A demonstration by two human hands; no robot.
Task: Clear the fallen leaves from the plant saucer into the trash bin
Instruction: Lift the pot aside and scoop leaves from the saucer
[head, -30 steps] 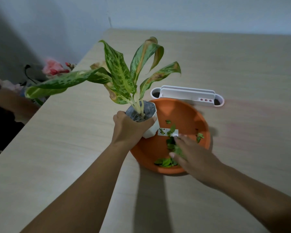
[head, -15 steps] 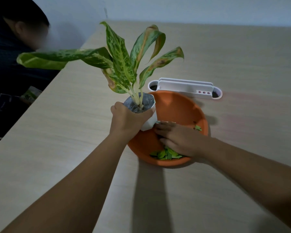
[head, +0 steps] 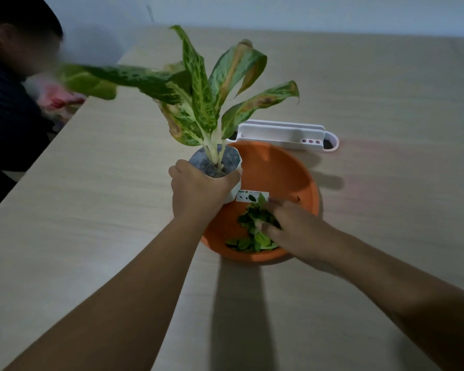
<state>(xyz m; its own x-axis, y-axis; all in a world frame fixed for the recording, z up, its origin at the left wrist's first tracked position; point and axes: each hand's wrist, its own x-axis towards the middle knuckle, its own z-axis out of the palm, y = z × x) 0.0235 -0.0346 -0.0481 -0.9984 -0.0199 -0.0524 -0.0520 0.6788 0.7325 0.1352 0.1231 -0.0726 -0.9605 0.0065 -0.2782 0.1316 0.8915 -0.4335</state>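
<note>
An orange plant saucer [head: 279, 170] sits on the wooden table. My left hand [head: 198, 191] is wrapped around the white pot [head: 236, 192] of a speckled green plant [head: 201, 97], holding it tilted at the saucer's left rim. Inside the saucer, my right hand [head: 295, 226] is closed around a bunch of small green fallen leaves [head: 252, 218]. More loose leaves [head: 248, 243] lie along the saucer's near wall. A white label [head: 245, 196] is stuck on the saucer floor. No trash bin is in view.
A white desk cable socket [head: 287, 135] is set in the table just behind the saucer. A person in dark clothing [head: 8, 103] sits at the table's left edge, with something pink [head: 56, 99] beside them. A pale wall runs behind the table.
My right hand, flat over the saucer floor half a second ago, has drawn back toward me and closed on a clump of leaves. The plant stays held in my left hand.
</note>
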